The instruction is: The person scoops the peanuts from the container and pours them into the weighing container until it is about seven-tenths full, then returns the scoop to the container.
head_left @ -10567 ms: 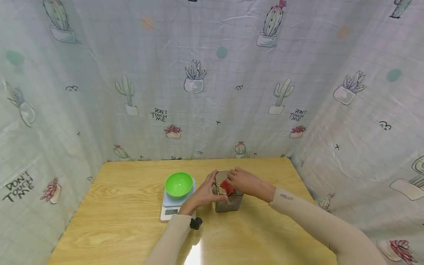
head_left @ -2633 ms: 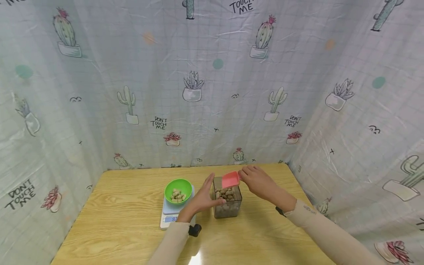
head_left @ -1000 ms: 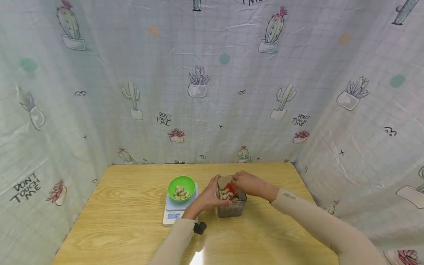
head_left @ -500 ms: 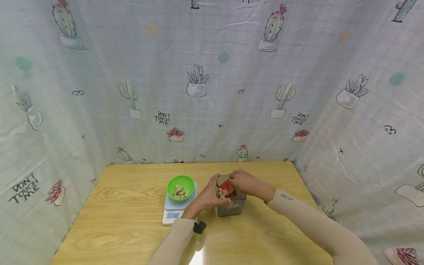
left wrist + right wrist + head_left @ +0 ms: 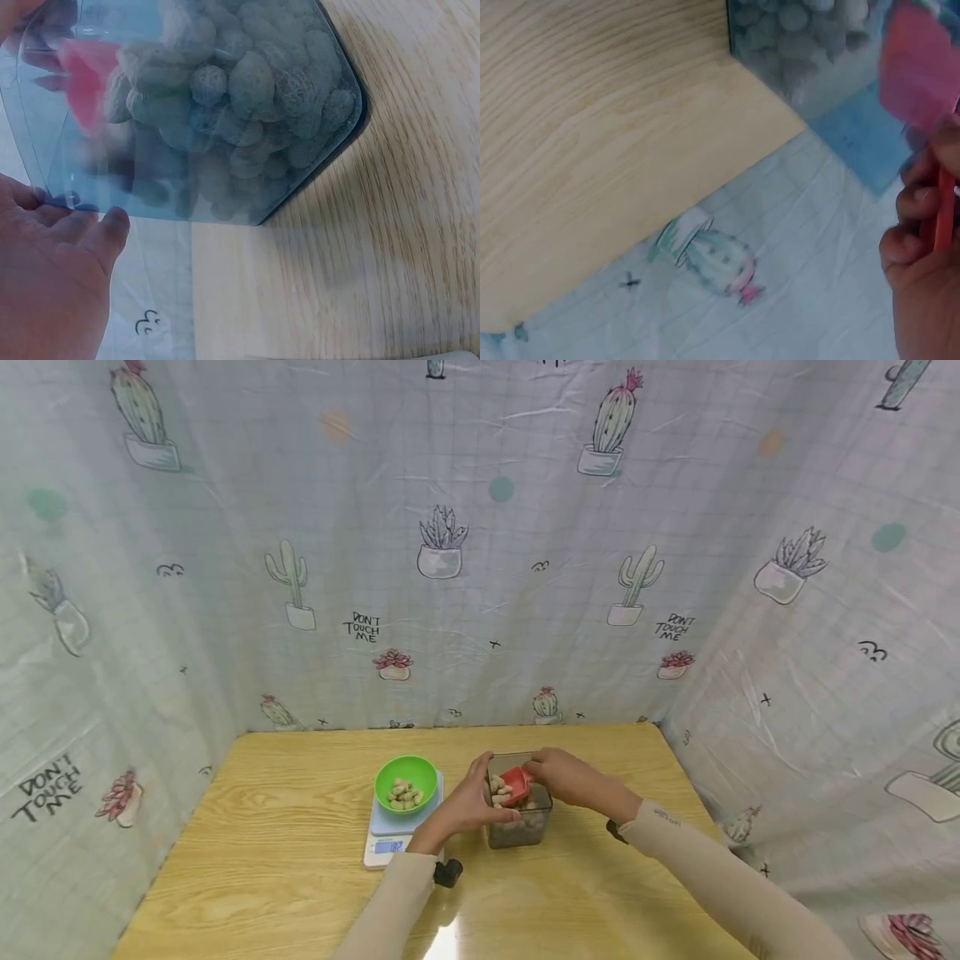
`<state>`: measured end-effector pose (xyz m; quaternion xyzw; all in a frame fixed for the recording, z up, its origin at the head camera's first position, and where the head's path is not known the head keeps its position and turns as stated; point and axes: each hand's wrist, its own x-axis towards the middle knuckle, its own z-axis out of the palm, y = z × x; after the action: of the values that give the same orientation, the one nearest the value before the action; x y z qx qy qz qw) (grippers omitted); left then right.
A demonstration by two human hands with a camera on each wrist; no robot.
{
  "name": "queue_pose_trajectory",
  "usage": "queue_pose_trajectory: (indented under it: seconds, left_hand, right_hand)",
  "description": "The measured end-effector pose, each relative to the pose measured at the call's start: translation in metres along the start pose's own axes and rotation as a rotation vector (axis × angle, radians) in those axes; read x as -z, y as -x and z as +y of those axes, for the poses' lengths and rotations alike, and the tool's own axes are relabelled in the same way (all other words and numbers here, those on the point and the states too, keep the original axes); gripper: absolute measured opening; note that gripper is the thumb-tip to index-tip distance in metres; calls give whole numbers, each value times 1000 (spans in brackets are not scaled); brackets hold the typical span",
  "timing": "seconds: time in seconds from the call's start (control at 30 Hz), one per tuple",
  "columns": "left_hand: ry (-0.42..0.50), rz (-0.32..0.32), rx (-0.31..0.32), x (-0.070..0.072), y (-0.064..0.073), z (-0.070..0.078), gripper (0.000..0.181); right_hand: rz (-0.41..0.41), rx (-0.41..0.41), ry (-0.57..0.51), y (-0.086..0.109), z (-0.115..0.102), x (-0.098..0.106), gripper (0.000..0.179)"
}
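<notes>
A clear, smoke-tinted plastic container (image 5: 517, 835) of unshelled peanuts (image 5: 251, 86) stands on the table. My left hand (image 5: 467, 803) grips it by the upper left side, thumb along the front and fingers toward the back; the left wrist view shows those fingertips at the rim. With my right hand (image 5: 572, 779) I hold a red scoop (image 5: 515, 786) by its handle (image 5: 945, 210), the fingers wrapped round it. The scoop's bowl is inside the container's mouth, close over the peanuts. Left of the container, a green bowl (image 5: 385, 774) holds a small heap of peanuts (image 5: 406, 795).
The green bowl sits on a white kitchen scale (image 5: 372, 858) with a lit display (image 5: 390, 847) that seems to read 182. Both stand on a wooden table (image 5: 277, 827). A curtain (image 5: 480, 652) with cactus prints hangs behind the table and along its sides.
Peanuts have appeared in the bowl, and the scale's display has lit up, since the oldest frame. The scoop has gone from above the container down into it; lately my right hand shifts slightly right.
</notes>
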<state>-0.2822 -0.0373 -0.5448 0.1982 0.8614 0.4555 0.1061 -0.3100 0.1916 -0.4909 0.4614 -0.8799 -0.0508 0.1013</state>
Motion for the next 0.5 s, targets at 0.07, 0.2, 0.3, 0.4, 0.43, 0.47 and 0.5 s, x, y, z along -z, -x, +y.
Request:
queue_pose_trajectory:
  seconds: [0.07,0.2,0.3,0.4,0.43,0.47,0.5]
  left_hand:
    - [0,3,2,1,0,0,124]
    - [9,15,-2,1,0,0,123]
    - [4,15,-3,1,0,-1,123]
    - [-10,23,-5,1,1,-2,123]
    - [-13,27,-5,2,2,-1,122]
    - [-15,31,-4,3,2,-1,122]
    - [-21,32,-1,3,2,-1,122]
  right_hand:
    - [23,32,94,-4,-4,-3,10]
    - [33,41,125,-9,-9,-6,9]
    - [19,-4,23,-5,-6,-6,10]
    - [38,-28,-91,1,-2,-4,11]
    - [46,-31,-118,3,-1,-4,11]
    - [53,-38,-143,5,0,-3,11]
    - [60,-44,-170,7,1,-3,12]
